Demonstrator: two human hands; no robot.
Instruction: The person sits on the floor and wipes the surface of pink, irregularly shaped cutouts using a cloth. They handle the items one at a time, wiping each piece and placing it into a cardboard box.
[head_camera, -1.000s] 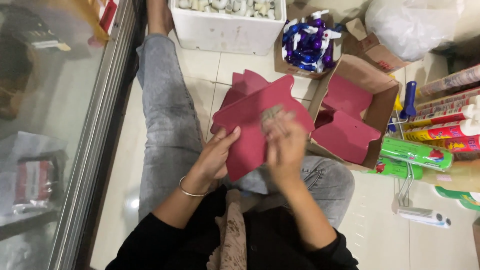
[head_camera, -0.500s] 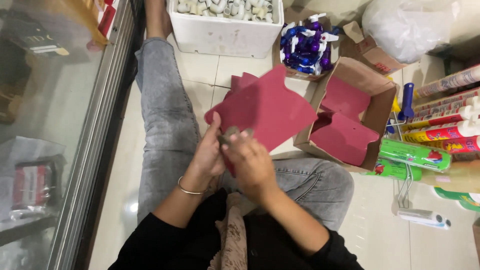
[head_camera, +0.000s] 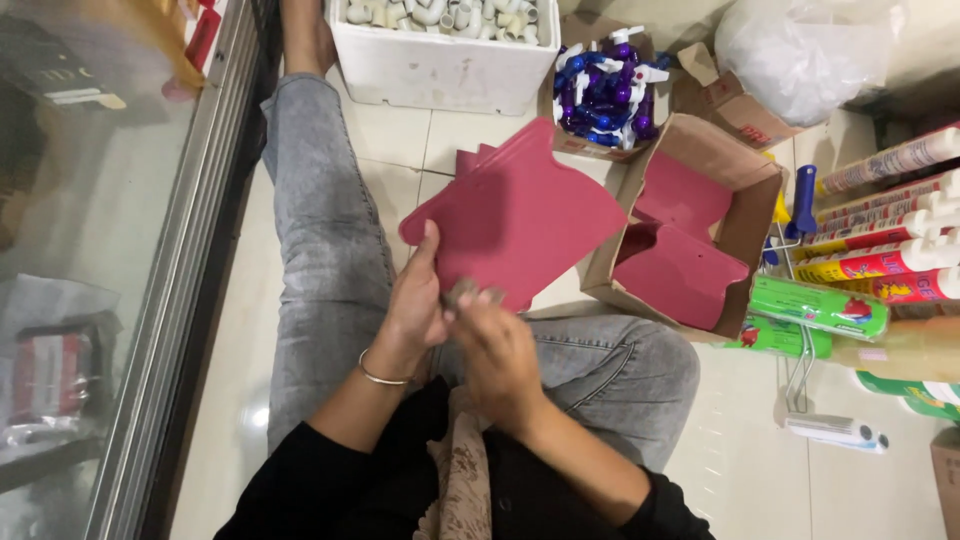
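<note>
left hand: my left hand grips the dark red sheet at its near left edge, thumb up on the face, fingers behind. Firm hold.
right hand: my right hand is closed in a pinch on a small greyish bit against the sheet's bottom edge. Can't make out what the bit is, too blurred.
sheet: held up in the air over my lap, tilted, notched top corner pointing at the far boxes. More red sheets seem stacked behind it.
change: a second ago the right hand lay flat on the sheet's middle; half a second ago it had dropped to the lower edge; now it sits lower and nearer my body, pinching there. The sheet has swung out left and up.
meaning: my read is the work has moved from steadying the sheet to handling something at its bottom edge.
floor right: open cardboard box with more red sheets inside, just beside my right knee.
floor far edge: white tub of pale fittings, small box of blue and purple spray tops.
floor right edge: coloured tubes lying in a row, green packs nearer.
left side: glass cabinet front along my left leg.
</note>
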